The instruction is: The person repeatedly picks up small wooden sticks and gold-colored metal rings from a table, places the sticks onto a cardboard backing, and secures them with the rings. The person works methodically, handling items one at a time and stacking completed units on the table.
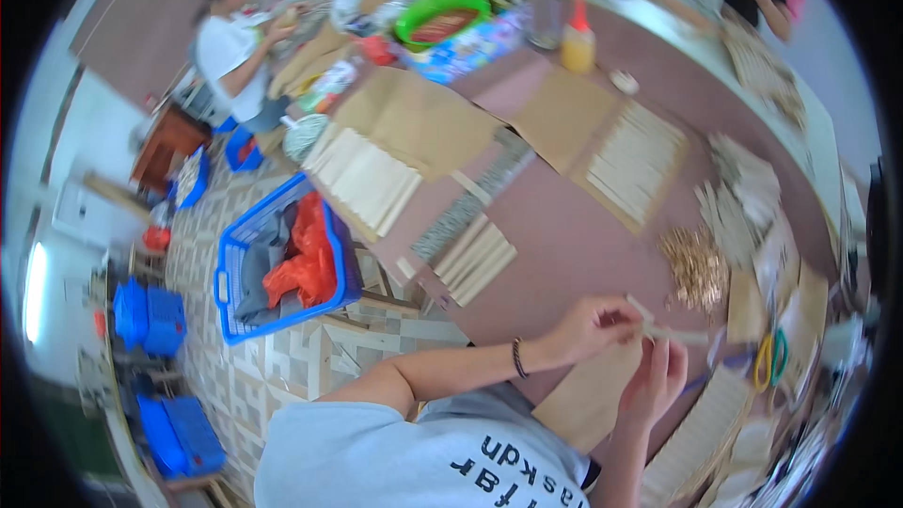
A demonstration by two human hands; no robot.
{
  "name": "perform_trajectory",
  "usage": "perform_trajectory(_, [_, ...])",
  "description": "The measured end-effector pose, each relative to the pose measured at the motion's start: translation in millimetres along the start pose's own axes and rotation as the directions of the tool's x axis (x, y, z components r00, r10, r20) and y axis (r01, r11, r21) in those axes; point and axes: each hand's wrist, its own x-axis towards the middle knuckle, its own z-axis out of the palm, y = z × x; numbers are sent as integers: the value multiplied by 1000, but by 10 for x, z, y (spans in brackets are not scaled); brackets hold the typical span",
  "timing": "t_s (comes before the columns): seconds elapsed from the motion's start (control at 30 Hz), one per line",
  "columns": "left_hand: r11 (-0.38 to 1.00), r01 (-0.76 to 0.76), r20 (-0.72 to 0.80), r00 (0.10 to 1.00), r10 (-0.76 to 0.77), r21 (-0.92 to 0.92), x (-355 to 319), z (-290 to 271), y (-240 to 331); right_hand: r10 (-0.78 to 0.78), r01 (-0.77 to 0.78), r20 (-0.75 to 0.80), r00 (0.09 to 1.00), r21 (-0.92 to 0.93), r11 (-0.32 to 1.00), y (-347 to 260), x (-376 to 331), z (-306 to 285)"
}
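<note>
My left hand (599, 326), with a dark bracelet at the wrist, pinches a thin pale strip (689, 335) between its fingertips. Close beside it, the raised fingers of my right hand (656, 374) are closed on the same strip. Its ends stick out past my fingers, and the part between the fingertips is too small to make out. Below the hands lies a sheet of brown paper (588, 400) on the table. Beyond them is a heap of small shiny gold-coloured pieces (694, 268).
Scissors (770, 358) with yellow and green handles lie to the right among papers. Pale strips (638, 165) rest in rows on brown paper farther off, near a yellow glue bottle (578, 45). A blue basket (229, 290) stands left of the table. Other people sit far off.
</note>
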Motion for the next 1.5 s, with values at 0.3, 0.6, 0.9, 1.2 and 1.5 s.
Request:
perform_trajectory(0.3, [995,90,117,989,-93,31,25,71,118,-113,119,114,987,-51,992,-80,108,-24])
perform_trajectory(0.6, [905,-169,161,980,114,391,-31,105,-69,177,-200,137,975,181,963,-171,265,12])
perform_trajectory(0.9, [251,-432,403,901,159,866,-332,-21,-106,595,-377,154,789,-644,666,-370,721,-477])
perform_trajectory(1.2, [234,-394,377,919,114,889,-342,-4,-88,635,-362,139,760,-720,592,-315,774,-303])
perform_trajectory(1.5, [206,-380,370,925,85,902,-302,19,-64,653,-361,115,749,-755,547,-325,811,-258])
